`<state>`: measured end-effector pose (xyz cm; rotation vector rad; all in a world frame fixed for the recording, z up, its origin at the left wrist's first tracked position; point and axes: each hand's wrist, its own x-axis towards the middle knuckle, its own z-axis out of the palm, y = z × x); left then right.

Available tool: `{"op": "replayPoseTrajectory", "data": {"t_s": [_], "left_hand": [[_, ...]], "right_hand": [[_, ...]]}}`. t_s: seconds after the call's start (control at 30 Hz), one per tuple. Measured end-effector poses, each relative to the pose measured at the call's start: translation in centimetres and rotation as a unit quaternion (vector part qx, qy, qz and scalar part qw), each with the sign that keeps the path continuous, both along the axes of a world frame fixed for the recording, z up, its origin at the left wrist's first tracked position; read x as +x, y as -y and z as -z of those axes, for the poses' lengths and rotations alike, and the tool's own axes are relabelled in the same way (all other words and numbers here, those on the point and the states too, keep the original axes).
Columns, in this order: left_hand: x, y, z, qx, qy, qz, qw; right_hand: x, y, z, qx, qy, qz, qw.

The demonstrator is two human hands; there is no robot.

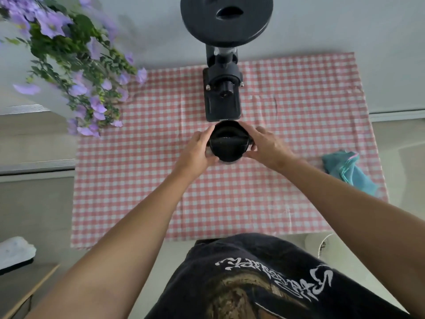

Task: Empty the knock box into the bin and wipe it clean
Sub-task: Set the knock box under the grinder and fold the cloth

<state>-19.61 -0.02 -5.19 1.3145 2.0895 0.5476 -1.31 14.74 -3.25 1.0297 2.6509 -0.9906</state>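
Head view: knock box sat upright on the checked cloth, just in front of the grinder, w/ left hand & right hand both grasping its sides. Lift level, rim up, to avoid spilling grounds en route to the bin; bin not in view. Teal rag lay near, at right, for the wipe.

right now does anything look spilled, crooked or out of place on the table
No spill shows. The knock box sits upright between the left hand and the right hand. The blue cloth lies crumpled at the right edge of the checked tablecloth, which is creased.
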Motion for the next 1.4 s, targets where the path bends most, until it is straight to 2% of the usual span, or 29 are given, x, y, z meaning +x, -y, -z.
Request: {"op": "replayPoseTrajectory", "data": {"t_s": [0.37,0.47,0.53,0.6,0.67,0.73,0.83,0.9,0.97,1.03,1.13,1.23,1.33,1.4], "left_hand": [[0.3,0.0,1.1,0.048,-0.010,0.004,0.999],[0.5,0.3,1.3,0.034,-0.015,0.005,0.999],[0.8,0.7,1.3,-0.019,-0.011,-0.020,1.000],[1.2,1.5,1.2,-0.105,0.019,-0.073,0.992],[1.8,2.8,1.5,-0.189,0.029,-0.079,0.978],[2.8,4.4,1.5,-0.236,0.040,-0.067,0.969],[5.3,6.1,1.5,-0.242,0.050,-0.089,0.965],[7.5,6.5,1.3,-0.244,0.041,-0.098,0.964],[10.2,6.2,1.1,-0.240,0.041,-0.096,0.965],[13.7,5.2,0.6,-0.231,0.045,-0.086,0.968],[18.4,3.2,-0.1,-0.211,0.058,-0.064,0.974],[23.4,0.5,-1.1,-0.192,0.071,-0.035,0.978],[27.7,-2.3,-2.6,-0.170,0.071,-0.011,0.983],[29.7,-4.3,-3.9,-0.127,0.030,0.037,0.991]], "right_hand": [[0.1,0.9,2.3,0.022,0.012,0.032,0.999],[0.4,1.0,2.3,0.033,0.018,0.028,0.999],[0.9,1.0,2.3,0.032,0.028,0.027,0.999],[2.2,0.8,2.1,0.031,0.037,0.048,0.998],[4.7,0.1,1.9,0.049,0.049,0.082,0.994],[8.1,-1.0,1.8,0.104,0.096,0.121,0.982],[14.0,-2.6,1.7,0.170,0.213,0.182,0.945],[17.9,-3.2,2.0,0.129,0.280,0.225,0.924],[21.4,-3.6,2.7,0.059,0.295,0.273,0.914],[24.3,-3.8,2.9,0.003,0.259,0.312,0.914],[26.5,-3.7,2.9,-0.059,0.152,0.355,0.920],[28.4,-4.0,2.4,-0.140,0.058,0.394,0.907],[29.8,-4.3,1.2,-0.163,0.012,0.338,0.927],[30.7,-4.7,-0.1,-0.145,0.004,0.262,0.954]]}}
